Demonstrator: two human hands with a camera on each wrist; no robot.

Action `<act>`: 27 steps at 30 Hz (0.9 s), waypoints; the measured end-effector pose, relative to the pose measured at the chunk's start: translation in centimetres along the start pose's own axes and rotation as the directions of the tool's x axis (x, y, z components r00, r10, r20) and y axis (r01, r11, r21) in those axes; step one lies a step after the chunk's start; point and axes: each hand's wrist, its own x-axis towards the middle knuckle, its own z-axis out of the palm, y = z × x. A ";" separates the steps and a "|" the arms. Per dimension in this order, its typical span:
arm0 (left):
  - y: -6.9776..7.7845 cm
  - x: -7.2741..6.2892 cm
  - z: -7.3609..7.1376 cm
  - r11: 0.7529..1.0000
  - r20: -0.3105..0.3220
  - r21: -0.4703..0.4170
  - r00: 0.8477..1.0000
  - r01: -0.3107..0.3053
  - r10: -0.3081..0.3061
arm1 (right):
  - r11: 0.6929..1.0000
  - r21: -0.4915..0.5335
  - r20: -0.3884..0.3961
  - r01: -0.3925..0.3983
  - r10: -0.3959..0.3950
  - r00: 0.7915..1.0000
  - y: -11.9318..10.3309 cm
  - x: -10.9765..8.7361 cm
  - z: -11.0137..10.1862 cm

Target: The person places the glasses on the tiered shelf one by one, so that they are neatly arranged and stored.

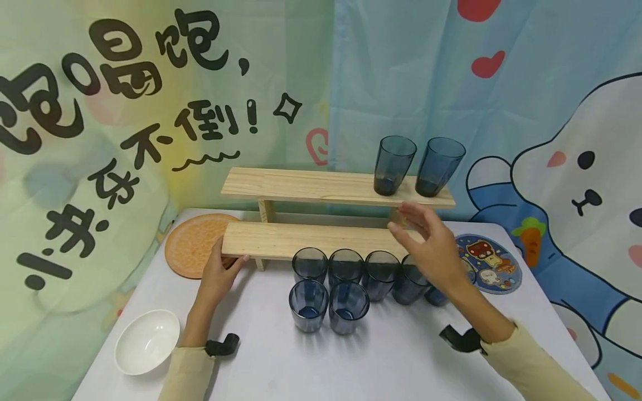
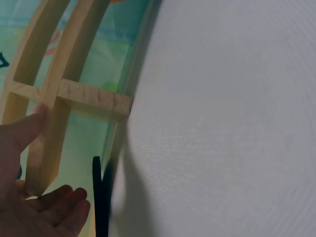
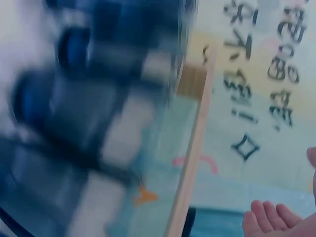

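A two-tier wooden shelf (image 1: 301, 236) stands at the back of the table. My left hand (image 1: 220, 273) holds the left end of its lower board, thumb in front; in the left wrist view the thumb (image 2: 33, 123) presses the wood. My right hand (image 1: 428, 245) is in front of the shelf's right part, fingers loosely bent, holding nothing. Two blue drinking glasses (image 1: 394, 165) (image 1: 439, 167) stand on the upper board's right end. Several more blue glasses (image 1: 309, 305) stand on the table before the shelf, some partly behind my right hand and forearm. The right wrist view shows glasses (image 3: 84, 103) blurred.
A white bowl (image 1: 147, 342) sits at the table's left front. An orange round mat (image 1: 193, 250) lies left of the shelf, and a patterned blue round mat (image 1: 494, 264) lies at the right. Printed cloth (image 1: 281, 55) hangs behind the table.
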 end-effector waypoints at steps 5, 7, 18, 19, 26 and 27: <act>-0.1 -0.1 0.1 1.000 0.002 -0.007 1.000 0.002 -0.002 | 0.996 0.086 0.051 0.025 -0.030 0.998 0.3 -5.5 1.7; -0.1 -0.1 0.1 1.000 0.003 -0.008 1.000 0.006 -0.006 | 0.995 0.099 0.082 0.005 -0.014 0.997 0.6 -7.4 2.7; -0.2 -0.1 -0.2 1.000 0.006 -0.002 1.000 0.016 -0.016 | 0.967 -0.095 0.180 -0.235 0.249 0.952 1.2 -12.1 8.6; -0.2 -0.1 -0.2 1.000 0.006 -0.003 1.000 0.016 -0.016 | 0.960 -0.087 0.185 -0.266 0.277 0.943 1.3 -12.0 9.1; 0.1 0.1 0.0 1.000 0.013 0.003 1.000 0.021 -0.021 | 0.951 -0.041 0.120 -0.308 0.310 0.943 2.0 -11.8 11.0; 0.1 0.1 0.0 1.000 0.014 0.004 1.000 0.019 -0.019 | 0.952 -0.038 0.106 -0.302 0.305 0.947 2.1 -11.8 11.2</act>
